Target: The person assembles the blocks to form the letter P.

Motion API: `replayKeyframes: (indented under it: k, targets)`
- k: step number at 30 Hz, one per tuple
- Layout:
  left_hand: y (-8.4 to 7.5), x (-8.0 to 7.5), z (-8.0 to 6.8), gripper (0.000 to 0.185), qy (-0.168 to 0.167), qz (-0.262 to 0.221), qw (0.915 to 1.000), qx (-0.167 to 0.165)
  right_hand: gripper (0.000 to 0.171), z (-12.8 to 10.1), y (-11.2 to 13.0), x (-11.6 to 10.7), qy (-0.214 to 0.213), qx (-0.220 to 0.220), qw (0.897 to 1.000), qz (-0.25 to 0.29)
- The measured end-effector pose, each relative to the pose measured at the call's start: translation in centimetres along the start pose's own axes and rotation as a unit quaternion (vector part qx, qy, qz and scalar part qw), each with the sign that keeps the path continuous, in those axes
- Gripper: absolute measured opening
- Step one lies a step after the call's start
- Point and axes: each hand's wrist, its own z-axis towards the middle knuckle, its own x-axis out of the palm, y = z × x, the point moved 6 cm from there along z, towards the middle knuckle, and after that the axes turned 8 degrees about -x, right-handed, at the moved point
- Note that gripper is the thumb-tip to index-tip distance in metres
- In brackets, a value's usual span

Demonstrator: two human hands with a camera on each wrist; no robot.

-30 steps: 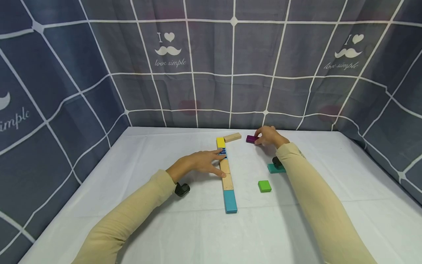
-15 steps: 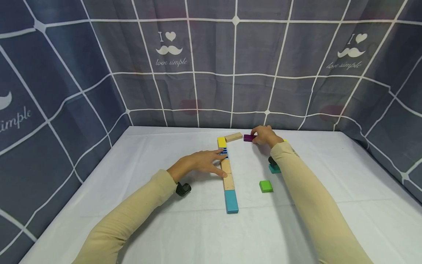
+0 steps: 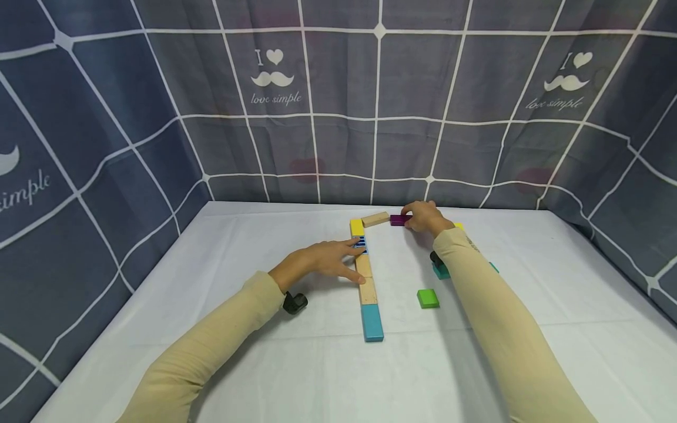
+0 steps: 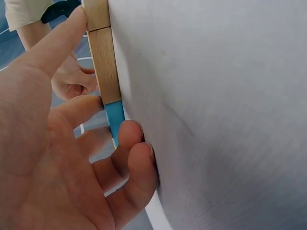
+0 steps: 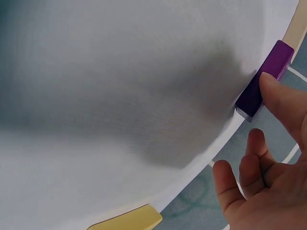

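The left hand (image 3: 322, 261) lay flat and relaxed, fingers straight, steadying the block row (image 3: 366, 281) mid-table. At the far edge, the right hand (image 3: 423, 217) touched the purple block (image 3: 398, 220) with its fingertips; whether it actually gripped it could not be told. The block lay just beside a wooden block (image 3: 375, 219). A green block (image 3: 427, 298) sat well apart, nearer.

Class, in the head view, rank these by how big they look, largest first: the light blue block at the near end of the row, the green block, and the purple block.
1. Light blue block, clearly the largest.
2. Green block.
3. Purple block, which looks smallest. It lies farther from the camera and the right hand covers part of it, so its rank against the green block is unsure.
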Motion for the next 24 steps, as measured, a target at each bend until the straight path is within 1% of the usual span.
replayKeyframes:
  k: [7,10,15,17,20,24]
  targets:
    - [-0.2,0.2,0.2,0.090,0.002,0.002,1.0000,0.003,0.041,-0.6,-0.2,0.0,-0.001,-0.006,1.000,-0.002]
    - [-0.3,0.2,0.2,0.090,0.003,0.001,1.0000,0.005,0.043,-0.9,-0.2,-0.3,-0.001,-0.009,1.000,-0.003]
    - [-0.3,0.1,0.0,0.091,0.001,0.003,1.0000,0.005,0.045,-1.5,-0.1,-2.2,-0.026,-0.050,0.998,-0.010]
    - [-0.2,0.0,0.0,0.091,0.000,0.003,1.0000,0.003,0.045,-2.0,-0.5,-3.0,-0.033,-0.058,0.998,-0.004]
    - [-0.1,-0.1,-0.1,0.090,0.002,0.000,1.0000,0.002,0.048,-3.1,-1.7,-3.9,-0.027,-0.040,0.999,0.013]
    - [-0.2,0.0,-0.1,0.090,0.004,0.000,1.0000,0.003,0.057,-4.8,-4.5,-4.0,-0.007,-0.009,1.000,0.025]
